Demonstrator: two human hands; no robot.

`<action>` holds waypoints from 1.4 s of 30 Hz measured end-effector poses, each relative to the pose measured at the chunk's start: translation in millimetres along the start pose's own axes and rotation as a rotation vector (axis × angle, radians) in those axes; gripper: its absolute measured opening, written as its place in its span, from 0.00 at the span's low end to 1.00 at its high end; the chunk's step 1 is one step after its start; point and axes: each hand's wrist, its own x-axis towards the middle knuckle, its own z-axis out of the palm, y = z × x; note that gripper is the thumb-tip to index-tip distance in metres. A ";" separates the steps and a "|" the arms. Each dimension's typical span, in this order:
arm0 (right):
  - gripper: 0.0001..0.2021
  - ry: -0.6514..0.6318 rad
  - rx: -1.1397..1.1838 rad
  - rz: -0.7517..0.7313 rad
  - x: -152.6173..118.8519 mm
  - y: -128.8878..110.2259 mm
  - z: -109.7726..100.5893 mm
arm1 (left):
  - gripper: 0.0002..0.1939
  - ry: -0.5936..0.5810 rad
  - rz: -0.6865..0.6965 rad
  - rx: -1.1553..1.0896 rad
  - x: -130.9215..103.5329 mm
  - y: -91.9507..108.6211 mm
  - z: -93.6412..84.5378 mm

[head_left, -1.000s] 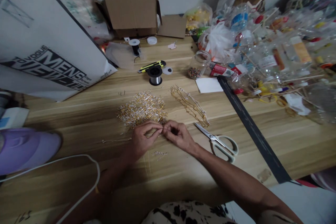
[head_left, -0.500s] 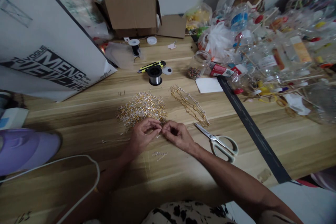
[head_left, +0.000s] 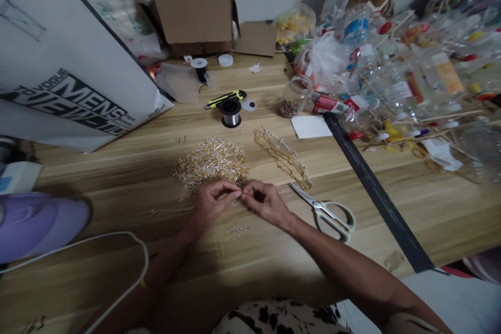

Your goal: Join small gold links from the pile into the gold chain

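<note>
My left hand (head_left: 213, 204) and my right hand (head_left: 266, 202) meet fingertip to fingertip at the front edge of a pile of gold and silver beaded pieces (head_left: 211, 162). Both are closed in a pinch; whatever lies between the fingertips is too small to name. From beside my left hand a thin chain (head_left: 172, 211) runs leftward over the wood. A few short chain pieces (head_left: 238, 230) lie just below the hands. Gold and silver beaded chains (head_left: 284, 159) are laid out to the upper right. Scissors (head_left: 329, 214) with pale handles rest right of my right hand.
Beyond the pile stand a wire spool (head_left: 230, 113), a yellow cutter knife (head_left: 225, 99) and a jar of beads (head_left: 293, 98). A dark strip (head_left: 376, 190) crosses the right side, before heaped plastic bottles (head_left: 403, 88). At left are a white box (head_left: 70, 68), a purple object (head_left: 43, 227) and a white cable (head_left: 145, 250).
The fingers of my left hand have drawn slightly closer together and lower. My right hand stays almost where it was, and the things on the table have not moved.
</note>
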 end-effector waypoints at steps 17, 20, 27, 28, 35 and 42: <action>0.09 -0.028 0.026 0.006 0.2 4.7 0.0 | 0.11 0.009 -0.134 -0.092 0.4 1.9 0.7; 0.14 -0.036 0.066 0.008 0.3 4.8 -0.5 | 0.17 -0.015 -0.172 -0.145 0.7 2.5 0.1; 0.16 -0.081 0.048 -0.003 0.2 2.1 -3.5 | 0.22 -0.046 -0.141 -0.106 -1.1 3.7 4.2; 0.15 -0.084 0.034 -0.002 0.0 2.1 -3.8 | 0.22 -0.051 -0.127 -0.084 -1.7 3.6 5.1; 0.11 -0.066 -0.063 -0.029 -1.2 2.8 -2.9 | 0.19 -0.072 -0.013 0.089 -5.5 2.4 8.0; 0.09 -0.081 -0.093 -0.042 -1.0 1.6 -3.1 | 0.19 -0.094 0.029 0.167 -8.5 1.9 8.2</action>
